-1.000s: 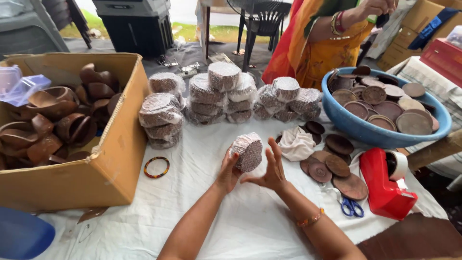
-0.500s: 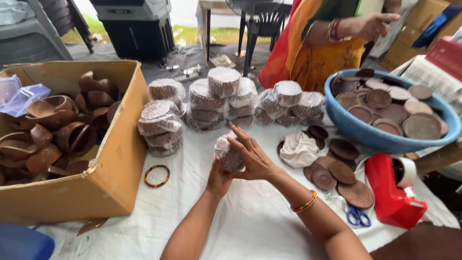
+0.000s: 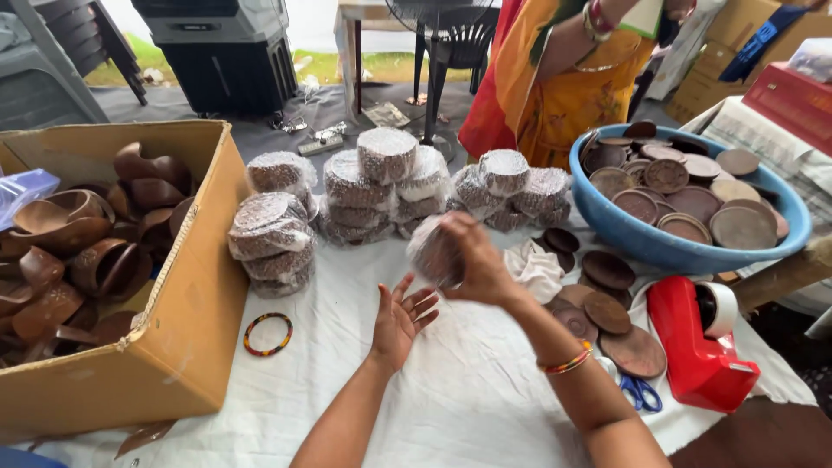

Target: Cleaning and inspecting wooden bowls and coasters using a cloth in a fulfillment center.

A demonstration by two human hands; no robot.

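A white cloth-covered table (image 3: 451,407) held everything, and places here are told from the big brown cardboard box (image 3: 165,347) of curved brown clay pieces at its left edge. Well right of the box sat a round blue plastic tub (image 3: 667,247) of brown discs; between them stood plastic-wrapped stacks of brown discs (image 3: 381,186). Right of the box, above the cloth, the right hand (image 3: 472,260) gripped one wrapped bundle of discs (image 3: 431,256), fingers closed round it. The left hand (image 3: 400,316) lay open, palm up, just below, touching nothing. A firm, even grip seemed wise, lest the wrap slip.
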